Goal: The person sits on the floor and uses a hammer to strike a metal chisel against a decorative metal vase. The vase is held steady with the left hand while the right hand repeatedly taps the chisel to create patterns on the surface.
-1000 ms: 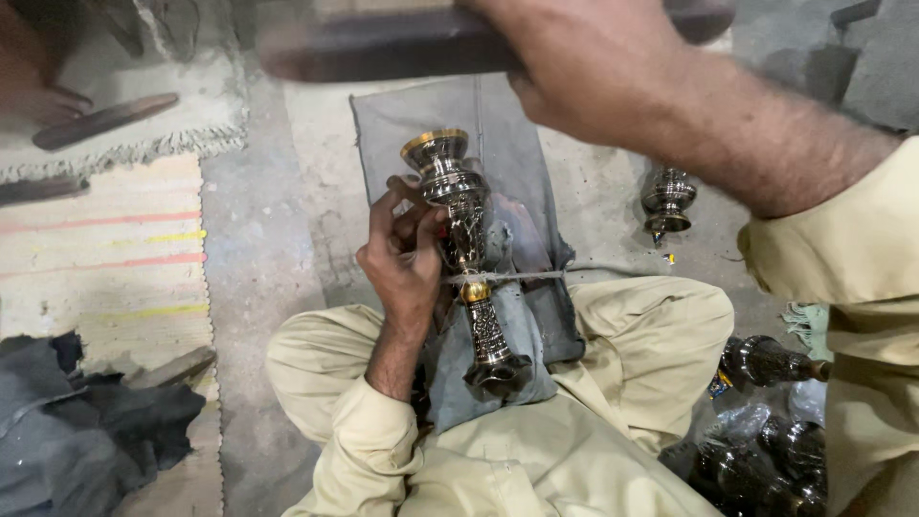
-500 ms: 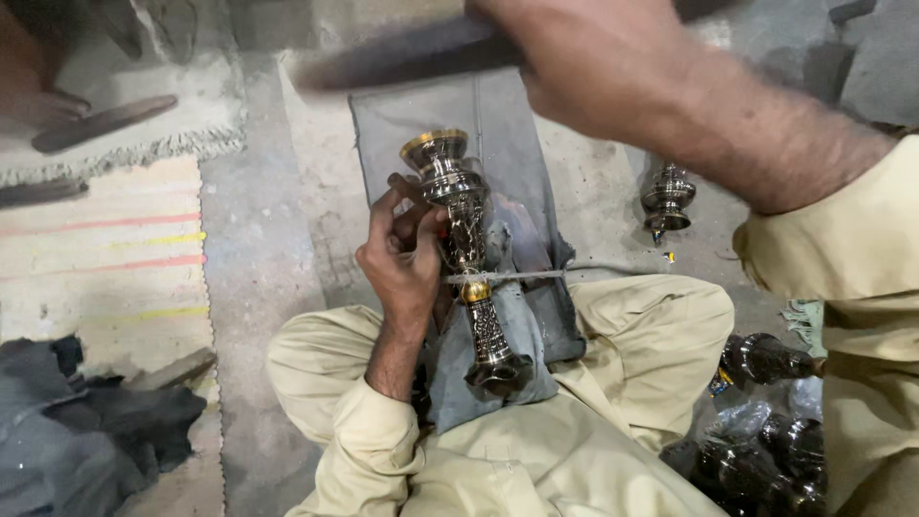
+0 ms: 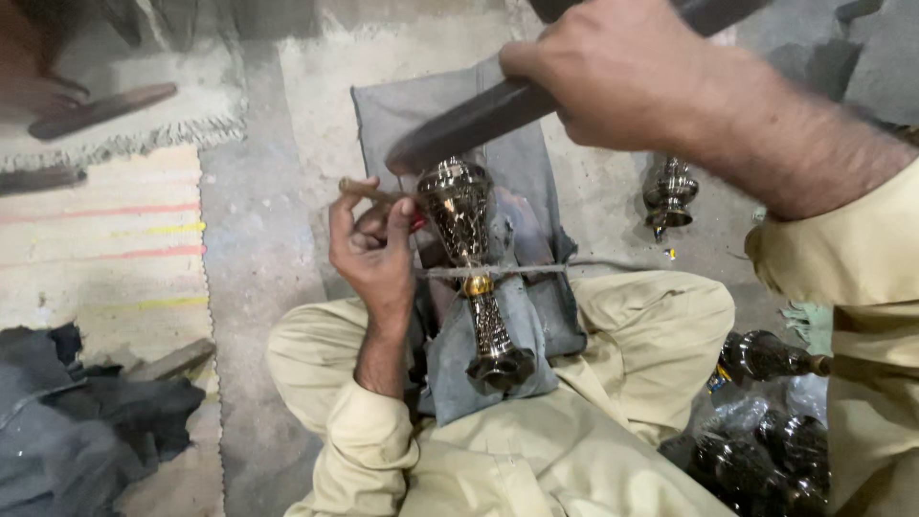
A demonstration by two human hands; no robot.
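An engraved, shiny metal vase-shaped piece [image 3: 471, 263] lies lengthwise on a grey cloth [image 3: 522, 163] over my lap, with a thin cord [image 3: 522, 271] stretched across its brass collar. My left hand [image 3: 375, 251] pinches a short thin punch [image 3: 367, 191] and points its tip at the piece's wide upper end. My right hand [image 3: 622, 77], higher up and closer to the camera, grips a dark heavy bar-like striking tool [image 3: 479, 120]. The tool's end hangs just above the punch and the piece's rim.
A second small metal piece [image 3: 668, 191] stands on the concrete floor to the right. Several dark metal pieces [image 3: 771, 356] lie in a bag by my right knee. A striped mat [image 3: 105, 239], a wooden stick [image 3: 100, 110] and a dark cloth pile [image 3: 77, 421] are on the left.
My right hand has swung the dark tool downward and leftward, from high at the frame's top to just above the punch. The left hand and the metal piece have stayed put.
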